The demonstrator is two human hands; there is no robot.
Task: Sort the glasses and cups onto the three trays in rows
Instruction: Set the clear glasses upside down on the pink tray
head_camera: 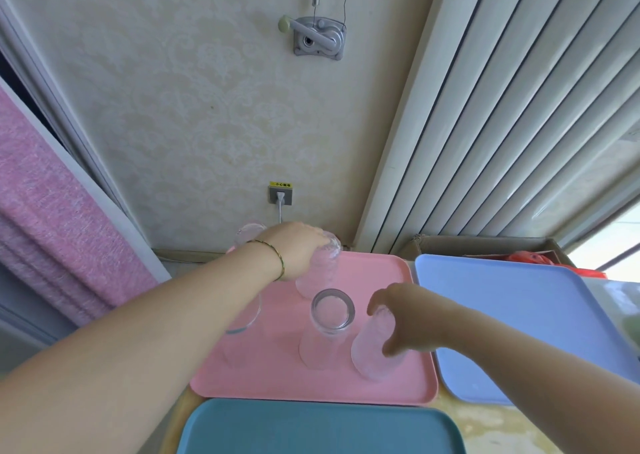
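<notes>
A pink tray (381, 273) lies in the middle with several clear glasses standing on it. My left hand (298, 249) grips the rim of a ribbed glass (320, 273) at the tray's far side. My right hand (412, 318) grips a frosted glass (372, 353) at the tray's near right. Between them stands a smooth tall glass (330, 318), untouched. Two more glasses, one at the far left (247, 235) and one on the left (249, 318), are partly hidden behind my left forearm. A blue tray (540, 315) lies to the right and a teal tray (311, 429) lies nearest to me.
A cardboard box (485, 244) with something red in it stands behind the blue tray. A wall socket with a white plug (280, 195) is on the wall beyond the pink tray. A pink curtain (52, 211) hangs at the left.
</notes>
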